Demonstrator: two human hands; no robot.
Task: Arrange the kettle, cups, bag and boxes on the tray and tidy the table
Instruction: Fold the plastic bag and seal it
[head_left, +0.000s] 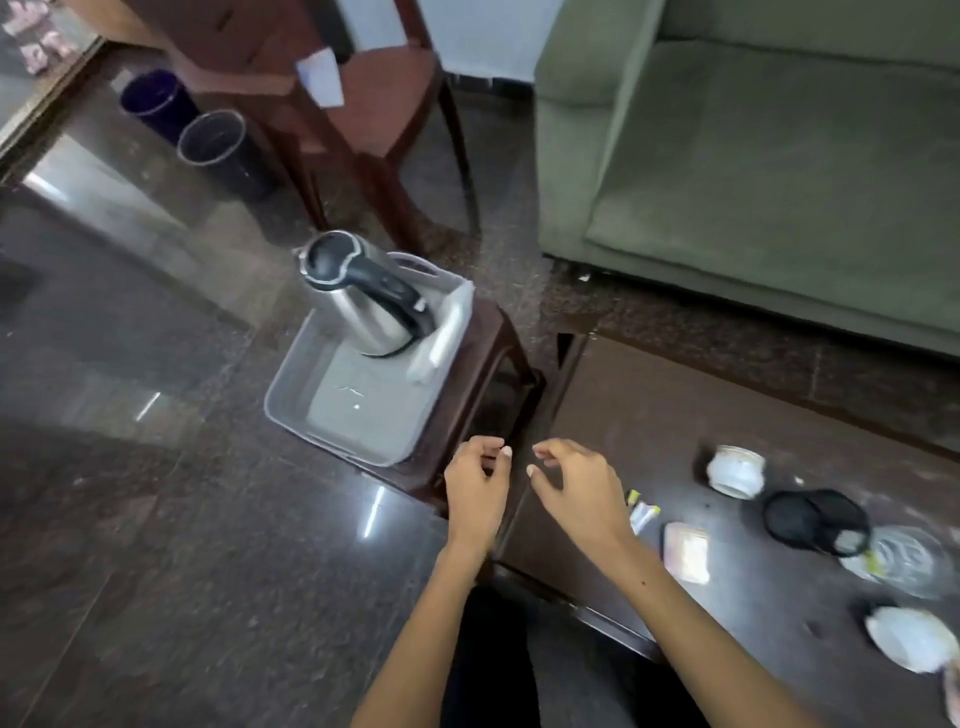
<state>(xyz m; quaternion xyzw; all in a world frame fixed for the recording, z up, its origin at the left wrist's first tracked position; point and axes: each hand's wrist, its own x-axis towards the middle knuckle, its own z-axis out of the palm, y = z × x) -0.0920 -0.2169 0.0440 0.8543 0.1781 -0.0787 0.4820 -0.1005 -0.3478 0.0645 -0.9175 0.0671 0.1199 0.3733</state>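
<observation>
- Head view, looking down: one green sofa (753, 156) fills the far right, one brown chair (363, 104) stands far left of it with a white paper (321, 78) on its seat.
- One dark table (675, 415) on the right, one brown stool (493, 374) just beside its left end.
- Two dark bins (218, 145) side by side on the floor, upper left.
- One grey tray (306, 415) sits on the stool; in it, one steel kettle (358, 296) with black lid and handle, upright at the far end, and a white folded item (441, 338) leaning on the tray's right wall.
- On the table: one white cup (735, 470) on its side, one black mesh bag (815, 519), one clear glass dish (909, 561), one white crumpled item (909, 639), one pink packet (688, 551), small sachets (641, 512).
- Left hand (475, 491) and right hand (576, 488) hover near each other at the stool's edge, fingers loosely curled, gripping nothing.
</observation>
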